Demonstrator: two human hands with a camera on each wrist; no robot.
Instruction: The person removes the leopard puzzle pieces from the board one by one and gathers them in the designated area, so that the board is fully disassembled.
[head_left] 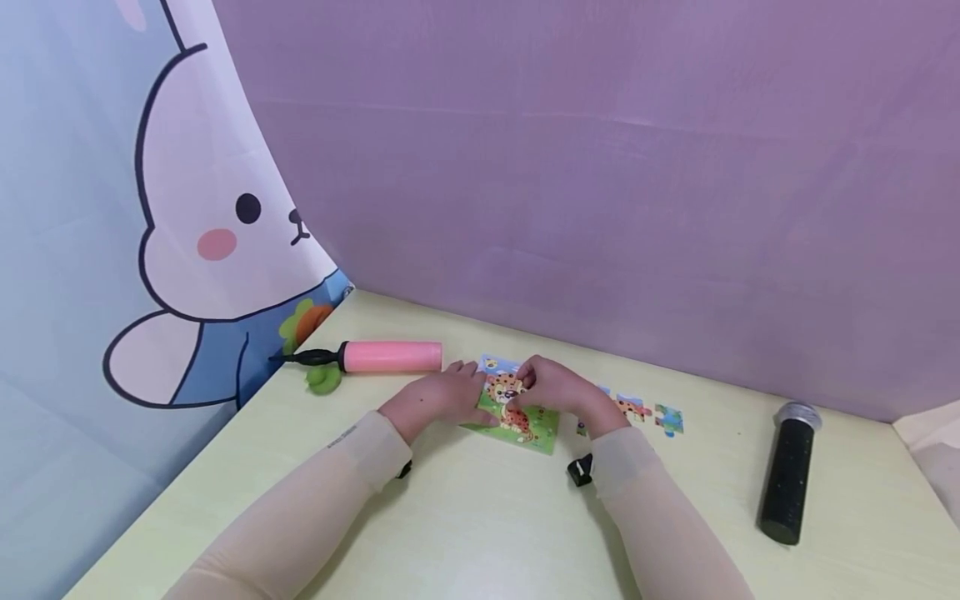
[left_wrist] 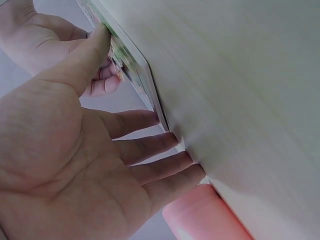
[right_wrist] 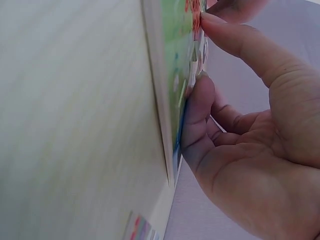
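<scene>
A jigsaw puzzle board (head_left: pixel 536 429) with a spotted cartoon leopard on green lies on the table. My left hand (head_left: pixel 442 396) rests at its left side, fingers extended along the edge and touching the tabletop, the thumb on the picture. Over the board's upper right, my right hand (head_left: pixel 558 387) has its thumb and bent index finger on a puzzle piece (right_wrist: pixel 197 55) at the picture's surface, pinching it across. Both sets of fingers partly hide the picture. Seen from the left wrist, the board (left_wrist: pixel 137 62) is thin with a pale rim.
Several loose puzzle pieces (head_left: pixel 669 419) lie right of the board, some behind the right wrist. A pink hand pump (head_left: pixel 393 357) with a black nozzle lies left, beside a green curled object (head_left: pixel 324 380). A black microphone (head_left: pixel 787 479) lies far right. A purple cloth (head_left: pixel 600 208) hangs behind the table.
</scene>
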